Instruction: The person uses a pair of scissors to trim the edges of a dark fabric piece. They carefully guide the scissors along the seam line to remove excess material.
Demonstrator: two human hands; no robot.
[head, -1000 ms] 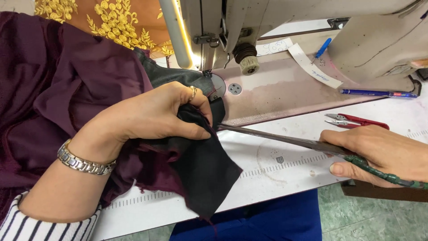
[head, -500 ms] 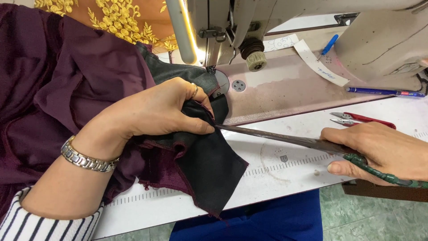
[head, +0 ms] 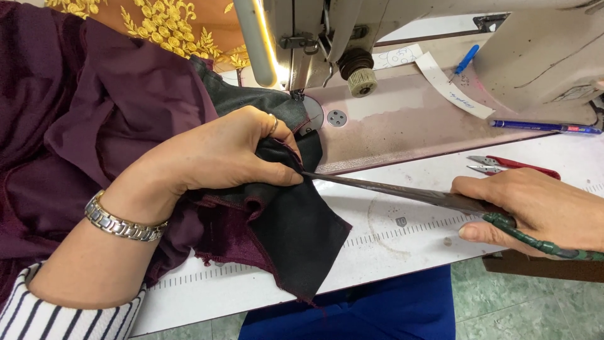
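Left hand is pinching the black cloth piece, fingers closed on its folded edge, near the white desk's front edge. Right hand is gripping long dark metal scissors, their tip touching that fold. Farther back, red thread snips and a blue pen are lying beside the grey sewing machine.

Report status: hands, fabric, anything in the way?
Left hand pinching black fabric. Right hand gripping long scissors, tips at the fabric edge. Small snips lie beside, not obstructing.
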